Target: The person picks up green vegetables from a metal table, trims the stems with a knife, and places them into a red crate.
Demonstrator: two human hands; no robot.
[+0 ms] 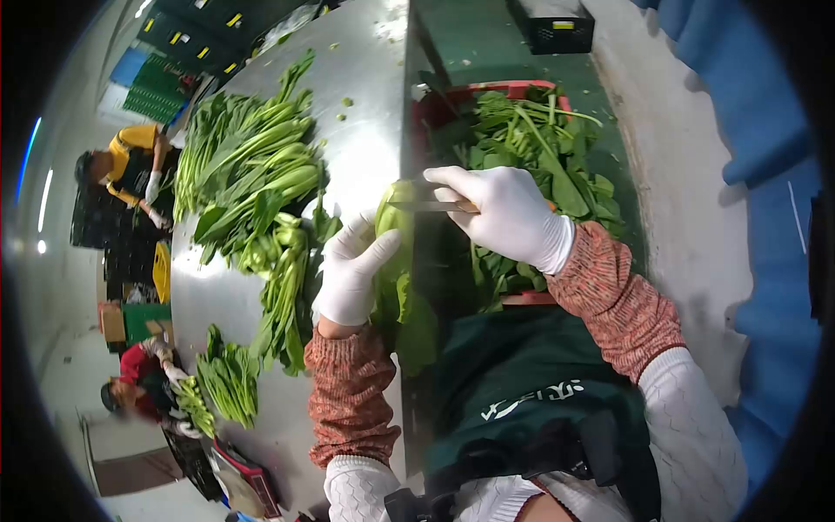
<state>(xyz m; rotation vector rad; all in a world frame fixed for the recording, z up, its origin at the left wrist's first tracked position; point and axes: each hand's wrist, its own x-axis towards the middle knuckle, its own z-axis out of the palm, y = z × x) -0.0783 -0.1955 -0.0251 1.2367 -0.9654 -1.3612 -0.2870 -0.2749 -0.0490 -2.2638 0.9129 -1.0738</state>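
Head-camera footage looked down on a person in white gloves and knitted sleeve guards, standing at the edge of a steel desk (365, 139). The left hand (350, 271) had its fingers wrapped around a leafy green bunch (396, 261), held just off the desk's edge above the dark apron (522, 383). The right hand (509, 213) had its fingers closed on the handle of a knife (426, 206), with the blade lying across the pale stem end of the bunch. The left thumb sat close under that blade, and I judged that the plain hazard: a slip on wet stems could have carried the edge into the glove. The bunch hung loose below the grip, so leaves could have dropped past the red crate (513, 89) of greens to the floor. A long pile of trimmed greens (252, 174) lay along the desk, with a smaller heap (228, 378) nearer the far end; a careless elbow could have pushed either toward the edge. Two other people worked across the desk, well apart from the knife.
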